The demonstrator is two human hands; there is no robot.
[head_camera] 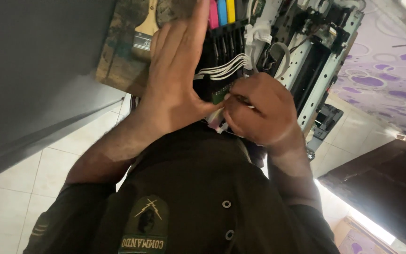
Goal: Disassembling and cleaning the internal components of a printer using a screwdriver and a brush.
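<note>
The left hand lies flat and open, fingers straight, pressed against the black ink cartridge carriage of an opened printer. The right hand is curled tight, pinching a small part at the carriage's near edge, just below the white ribbon of tubes. Pink, blue and yellow ink cartridges sit above. A paintbrush rests beside the left hand.

Green shield-shaped patch label on dark shirt, yellow lettering, bottom centre
</note>
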